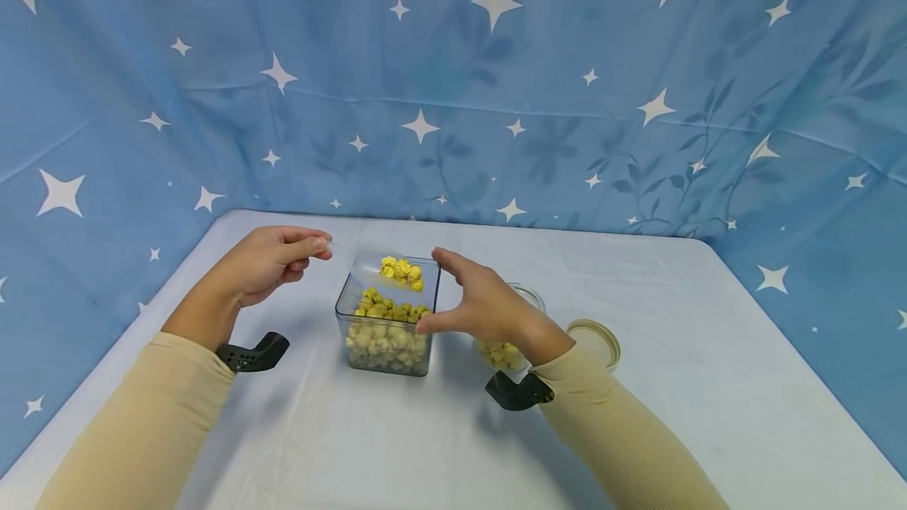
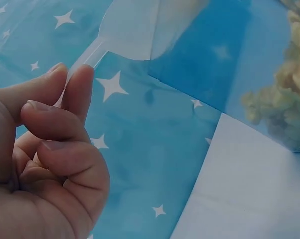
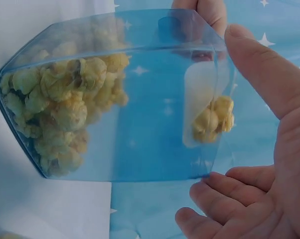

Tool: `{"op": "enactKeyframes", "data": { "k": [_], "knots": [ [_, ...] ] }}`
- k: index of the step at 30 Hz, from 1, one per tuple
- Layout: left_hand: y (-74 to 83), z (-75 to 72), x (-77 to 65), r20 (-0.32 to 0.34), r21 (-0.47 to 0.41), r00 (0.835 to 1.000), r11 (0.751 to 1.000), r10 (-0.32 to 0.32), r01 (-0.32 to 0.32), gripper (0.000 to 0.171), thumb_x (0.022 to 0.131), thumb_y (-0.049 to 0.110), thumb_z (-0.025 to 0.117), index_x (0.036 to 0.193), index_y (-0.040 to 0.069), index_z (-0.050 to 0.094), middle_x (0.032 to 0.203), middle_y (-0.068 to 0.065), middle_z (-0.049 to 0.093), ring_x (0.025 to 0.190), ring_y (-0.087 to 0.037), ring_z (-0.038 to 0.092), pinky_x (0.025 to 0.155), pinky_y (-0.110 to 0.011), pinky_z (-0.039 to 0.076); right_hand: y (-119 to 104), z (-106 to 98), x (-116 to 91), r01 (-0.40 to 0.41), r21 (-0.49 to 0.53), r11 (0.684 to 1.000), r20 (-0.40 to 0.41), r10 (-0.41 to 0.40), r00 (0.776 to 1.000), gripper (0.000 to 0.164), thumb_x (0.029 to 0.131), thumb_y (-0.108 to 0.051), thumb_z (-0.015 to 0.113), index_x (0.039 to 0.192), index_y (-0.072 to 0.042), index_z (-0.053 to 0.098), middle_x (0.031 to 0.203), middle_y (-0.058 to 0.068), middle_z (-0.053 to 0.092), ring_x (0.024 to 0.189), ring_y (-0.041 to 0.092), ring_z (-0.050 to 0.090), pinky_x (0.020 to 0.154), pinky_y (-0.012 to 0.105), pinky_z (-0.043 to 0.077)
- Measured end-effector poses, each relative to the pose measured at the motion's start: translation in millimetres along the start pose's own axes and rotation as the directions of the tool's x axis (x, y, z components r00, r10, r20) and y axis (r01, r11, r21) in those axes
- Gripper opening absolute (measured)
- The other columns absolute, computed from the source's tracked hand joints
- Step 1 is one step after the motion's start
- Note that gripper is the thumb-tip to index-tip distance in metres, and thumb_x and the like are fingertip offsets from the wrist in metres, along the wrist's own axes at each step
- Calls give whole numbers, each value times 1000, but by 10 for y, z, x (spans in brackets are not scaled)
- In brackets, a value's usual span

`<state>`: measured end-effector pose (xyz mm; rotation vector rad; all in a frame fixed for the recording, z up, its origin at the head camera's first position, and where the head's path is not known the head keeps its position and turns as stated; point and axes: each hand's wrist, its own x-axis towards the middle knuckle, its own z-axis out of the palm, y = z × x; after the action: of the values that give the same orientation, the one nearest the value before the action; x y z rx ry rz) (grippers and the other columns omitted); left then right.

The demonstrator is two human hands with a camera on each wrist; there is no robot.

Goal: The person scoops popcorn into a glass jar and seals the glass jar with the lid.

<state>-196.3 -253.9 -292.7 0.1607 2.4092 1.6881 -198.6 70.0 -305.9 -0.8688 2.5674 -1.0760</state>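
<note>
A clear plastic box [image 1: 429,356], open at the top, stands mid-table with yellow popcorn [image 1: 383,337] filling its lower part. At its upper left, my left hand [image 1: 265,264] pinches the thin handle of a transparent scoop [image 2: 127,32] between thumb and index finger, the other fingers curled in. Several popcorn pieces [image 1: 401,271] sit on the scoop's bowl, which is over the box opening. My right hand [image 1: 489,301] spans the right side of the box, thumb at the near corner of the rim and fingertips at the far corner.
Partly hidden behind my right hand and wrist is a glass jar [image 1: 527,295] with popcorn in it. A round gold-rimmed lid [image 1: 615,345] lies to its right. White cloth covers the table [image 1: 354,439], and a blue star-patterned curtain [image 1: 453,61] hangs behind.
</note>
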Motion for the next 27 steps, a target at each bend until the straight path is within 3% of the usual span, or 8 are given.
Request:
{"op": "enactKeyframes", "data": {
  "k": [5,13,20,27],
  "knots": [
    [13,-27,-20,-16,-37,1000,999,25,-25,48,108,25,50,141,-9,46,103,4,63,71,-9,41,67,-25,41,41,-47,-48,24,4,1000,-40,-23,999,105,78,-40,87,159,-11,26,160,3,32,142,30,38,111,45,35],
    [109,23,-33,-23,-123,997,989,78,-80,47,108,23,50,140,-10,43,102,4,63,72,-9,39,67,-24,38,155,-179,-175,116,13,993,-206,-111,972,91,77,-28,90,151,-8,41,149,4,47,133,24,46,106,44,40],
    [250,204,-6,-12,-181,995,979,96,-97,41,108,21,50,136,-8,48,100,3,64,71,-9,40,66,-24,38,352,-349,-377,100,-3,995,-263,-97,960,92,79,-26,88,153,-8,38,151,6,45,136,23,43,106,47,39],
    [346,388,64,11,-187,996,978,92,-89,44,108,19,50,140,-11,47,100,2,63,72,-10,41,67,-24,38,546,-395,-550,33,10,999,-252,-29,967,94,78,-26,88,153,-6,36,151,8,45,137,27,41,107,49,38]
  ]
}}
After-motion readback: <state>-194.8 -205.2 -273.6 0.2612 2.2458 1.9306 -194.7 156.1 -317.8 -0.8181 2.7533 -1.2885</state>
